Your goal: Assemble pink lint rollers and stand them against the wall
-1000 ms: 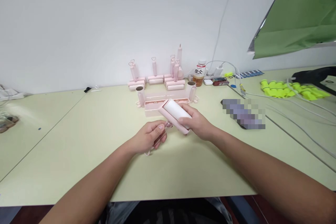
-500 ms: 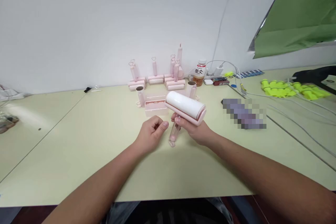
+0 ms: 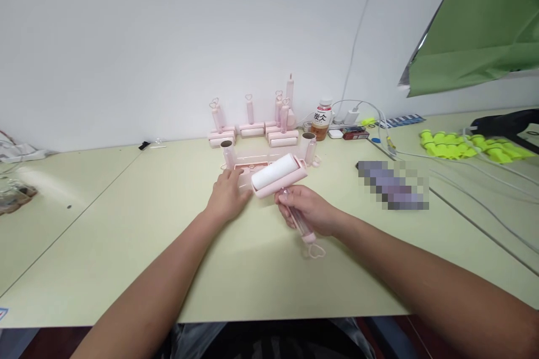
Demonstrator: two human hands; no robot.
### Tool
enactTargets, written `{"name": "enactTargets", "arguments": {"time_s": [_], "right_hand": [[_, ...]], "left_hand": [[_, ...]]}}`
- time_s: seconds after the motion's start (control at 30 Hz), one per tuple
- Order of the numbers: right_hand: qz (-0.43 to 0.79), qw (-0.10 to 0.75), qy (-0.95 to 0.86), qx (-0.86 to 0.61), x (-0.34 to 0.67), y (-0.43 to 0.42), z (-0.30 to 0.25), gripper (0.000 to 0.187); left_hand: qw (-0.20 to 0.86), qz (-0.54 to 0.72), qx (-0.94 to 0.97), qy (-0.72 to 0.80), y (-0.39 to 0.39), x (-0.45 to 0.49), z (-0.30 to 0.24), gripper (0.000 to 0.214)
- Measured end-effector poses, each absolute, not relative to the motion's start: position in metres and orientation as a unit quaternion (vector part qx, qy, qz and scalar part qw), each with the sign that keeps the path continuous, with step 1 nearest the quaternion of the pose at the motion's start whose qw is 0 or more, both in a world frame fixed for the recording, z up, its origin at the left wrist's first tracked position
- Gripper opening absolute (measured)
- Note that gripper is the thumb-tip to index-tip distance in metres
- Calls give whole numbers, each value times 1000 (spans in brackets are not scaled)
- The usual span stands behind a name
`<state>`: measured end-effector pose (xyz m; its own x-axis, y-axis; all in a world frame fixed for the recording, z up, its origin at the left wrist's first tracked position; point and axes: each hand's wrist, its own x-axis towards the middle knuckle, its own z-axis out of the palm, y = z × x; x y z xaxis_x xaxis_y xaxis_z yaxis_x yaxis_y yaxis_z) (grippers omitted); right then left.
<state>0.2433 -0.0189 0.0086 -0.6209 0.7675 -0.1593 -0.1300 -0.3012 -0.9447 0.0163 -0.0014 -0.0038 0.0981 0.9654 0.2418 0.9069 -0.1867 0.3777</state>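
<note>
My right hand point(image 3: 309, 207) is closed around the clear pink handle of a lint roller point(image 3: 275, 174). The roller is tilted, its white sticky roll facing up and the heart-shaped loop at the handle's end pointing down toward me. My left hand point(image 3: 227, 195) lies at the left end of a pale pink roller cover point(image 3: 244, 178) on the table, fingers stretched and thumb apart. Its fingertips reach the cover's edge; whether they press on it I cannot tell. The held roller hides part of the cover.
Several pink lint rollers point(image 3: 251, 130) stand along the wall, handles up. Two upright pieces with brown cardboard-like rims, a left one point(image 3: 227, 152) and a right one point(image 3: 309, 148), flank the cover. A bottle point(image 3: 322, 119), cables, a blurred flat object point(image 3: 391, 186) and yellow pieces point(image 3: 446, 145) lie rightward.
My left hand has uncurled and moved forward and left to the cover. My right hand has turned the lint roller, so its head now slants the other way and its loop points right.
</note>
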Motion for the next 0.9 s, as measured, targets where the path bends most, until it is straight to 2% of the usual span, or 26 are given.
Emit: {"name": "enactTargets", "arguments": {"time_s": [0.17,0.33,0.43,0.6,0.9], "right_hand": [[734,237,-558,-306,243,-22,9,34],[733,234,-554,-318,242,-22,9,30],[733,235,-543,-335,242,-21,8,28],[741,230,-535,-334,241,-20,7,26],[741,227,-534,-338,242,-20,9,28]], "left_hand": [[201,294,711,607,-2,15,-2,58],[414,472,564,536,1,14,0,52],[490,532,497,480,0,14,5,49],[549,544,480,415,-8,19,11,41],[568,517,507,392,-16,25,17,41]]}}
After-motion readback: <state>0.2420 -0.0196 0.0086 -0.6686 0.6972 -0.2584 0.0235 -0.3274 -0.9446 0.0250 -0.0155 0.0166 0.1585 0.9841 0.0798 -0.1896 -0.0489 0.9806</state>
